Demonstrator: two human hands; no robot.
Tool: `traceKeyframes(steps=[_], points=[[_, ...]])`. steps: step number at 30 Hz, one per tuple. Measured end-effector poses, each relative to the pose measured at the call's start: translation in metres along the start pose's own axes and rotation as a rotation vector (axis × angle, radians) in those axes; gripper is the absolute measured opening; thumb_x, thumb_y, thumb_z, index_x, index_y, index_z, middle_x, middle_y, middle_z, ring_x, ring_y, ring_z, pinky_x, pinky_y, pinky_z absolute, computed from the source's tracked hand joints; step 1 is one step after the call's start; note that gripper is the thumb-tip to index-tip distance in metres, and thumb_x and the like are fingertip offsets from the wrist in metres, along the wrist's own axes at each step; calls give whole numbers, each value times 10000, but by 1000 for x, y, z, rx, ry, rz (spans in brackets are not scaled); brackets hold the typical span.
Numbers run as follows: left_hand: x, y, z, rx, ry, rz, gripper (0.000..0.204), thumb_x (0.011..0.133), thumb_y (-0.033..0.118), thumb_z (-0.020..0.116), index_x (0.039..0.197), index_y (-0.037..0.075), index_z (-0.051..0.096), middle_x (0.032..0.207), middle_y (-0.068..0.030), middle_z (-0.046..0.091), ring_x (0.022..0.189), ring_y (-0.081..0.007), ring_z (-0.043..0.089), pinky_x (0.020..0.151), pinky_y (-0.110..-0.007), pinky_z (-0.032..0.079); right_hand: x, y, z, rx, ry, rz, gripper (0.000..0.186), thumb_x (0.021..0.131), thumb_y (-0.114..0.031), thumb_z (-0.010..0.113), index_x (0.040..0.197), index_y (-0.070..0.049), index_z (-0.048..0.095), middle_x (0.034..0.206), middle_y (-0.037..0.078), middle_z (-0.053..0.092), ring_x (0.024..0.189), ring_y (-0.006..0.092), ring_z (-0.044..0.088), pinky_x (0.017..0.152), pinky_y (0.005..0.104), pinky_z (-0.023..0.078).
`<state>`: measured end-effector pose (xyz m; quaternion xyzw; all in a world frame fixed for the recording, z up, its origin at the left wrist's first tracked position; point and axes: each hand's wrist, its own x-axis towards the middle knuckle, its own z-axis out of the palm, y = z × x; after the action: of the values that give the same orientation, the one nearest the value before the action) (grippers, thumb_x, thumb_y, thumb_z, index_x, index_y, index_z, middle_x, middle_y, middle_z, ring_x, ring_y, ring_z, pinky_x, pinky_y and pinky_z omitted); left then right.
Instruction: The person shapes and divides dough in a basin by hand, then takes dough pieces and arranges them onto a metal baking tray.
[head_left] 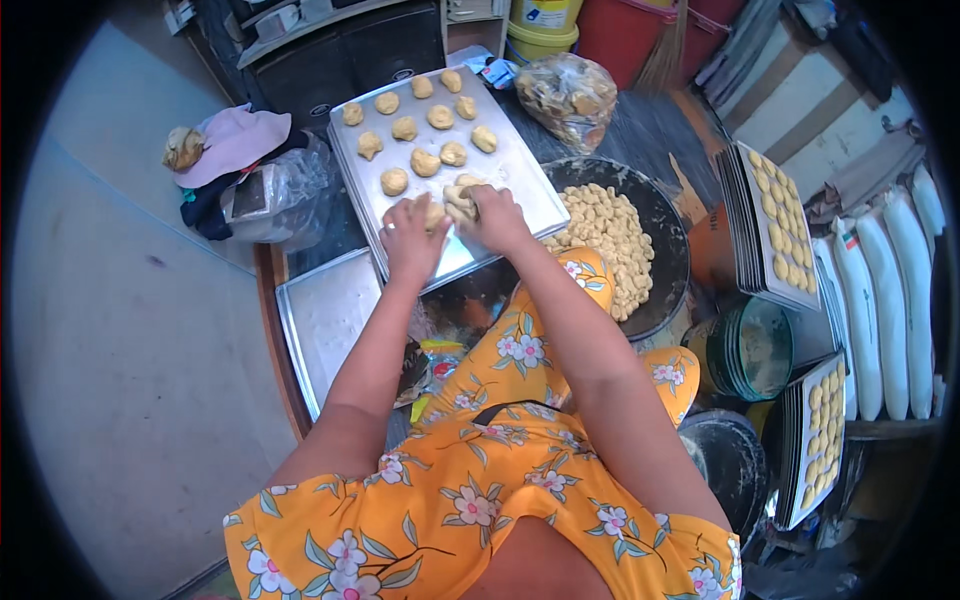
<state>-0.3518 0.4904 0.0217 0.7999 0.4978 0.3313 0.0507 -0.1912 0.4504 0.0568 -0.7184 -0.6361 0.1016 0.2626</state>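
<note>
A metal baking tray [358, 185] lies in front of me with several rough dough balls [440, 117] set out in rows. Near its close edge, my left hand [410, 240] curls around a dough ball [434, 214], slightly smeared by motion. Just beside it, my right hand [497, 218] grips a lump of dough [460, 206] that looks made of more than one piece. Both hands are over the tray, close together. To the right of the tray stands a wide black basin [672, 230] holding a heap of small dough pieces [610, 235].
Another metal tray [330, 310] lies lower left, partly under the first. Stacked trays of shaped dough [785, 225] stand at right, with a second stack [822, 440] below. A green bucket [755, 345], a filled plastic bag [568, 95] and white sacks [880, 300] surround the area.
</note>
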Motion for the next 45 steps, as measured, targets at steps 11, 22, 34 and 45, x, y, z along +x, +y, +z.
traceKeyframes(steps=[11,22,34,45], points=[[46,-19,-24,-113,-299,5,362,764,333,662,999,60,620,1035,-120,564,988,-323,530,847,-436,427,65,-5,-18,258,-208,47,272,706,-206,721,931,-93,621,959,107,655,937,317,614,833,409,453],[48,-40,-7,-204,-96,-107,297,808,307,645,886,21,627,916,-147,604,926,-340,548,817,-423,438,81,26,-6,756,288,378,285,706,-76,665,975,-11,600,880,101,588,751,204,608,724,301,497],[57,-47,-17,-374,-81,-296,430,778,353,690,1026,13,601,904,-212,641,870,-365,617,760,-421,481,84,12,-2,-21,203,99,255,721,-198,689,959,-108,671,1045,67,604,1067,247,521,920,389,382],[50,-26,-27,-293,-285,-369,452,726,247,716,1100,39,568,845,-148,633,784,-281,641,703,-370,495,87,34,8,242,81,156,364,736,-262,695,1058,-110,616,867,101,655,911,292,591,880,411,423]])
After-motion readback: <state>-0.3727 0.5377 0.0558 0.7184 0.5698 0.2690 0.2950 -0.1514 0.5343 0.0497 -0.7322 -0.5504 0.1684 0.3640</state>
